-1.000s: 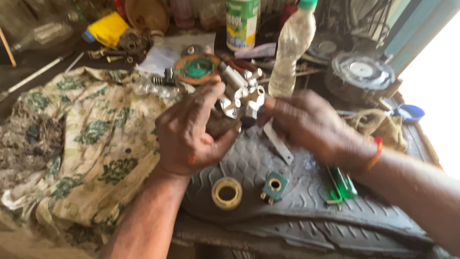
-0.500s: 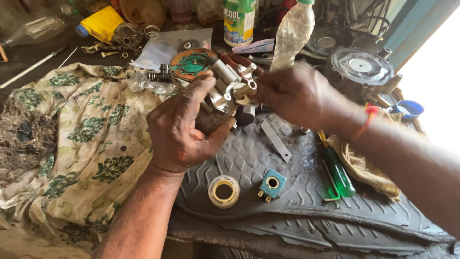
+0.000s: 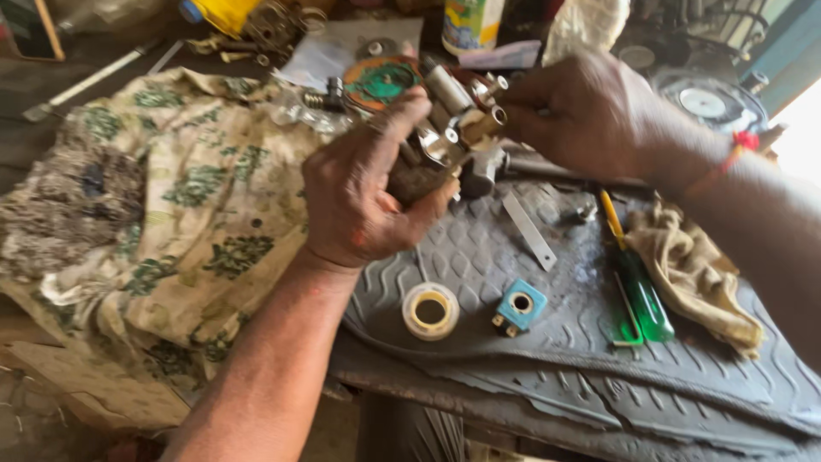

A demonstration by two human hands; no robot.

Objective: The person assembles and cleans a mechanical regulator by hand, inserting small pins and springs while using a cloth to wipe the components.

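- My left hand (image 3: 363, 192) grips the metal valve block (image 3: 449, 145) from below, held above the rubber mat (image 3: 547, 342).
- My right hand (image 3: 586, 111) pinches a brass fitting at its top — fingers closed.
- On the mat: tape roll (image 3: 430, 310), blue coil (image 3: 518, 306), green screwdriver (image 3: 637, 287).

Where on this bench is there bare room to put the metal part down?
Free patches on the grey rubber mat: in front of the tape roll and blue coil block, and between the flat metal strip and the left hand. The flowered cloth is also bare. The back, behind the right hand, is crowded with bottles and parts.
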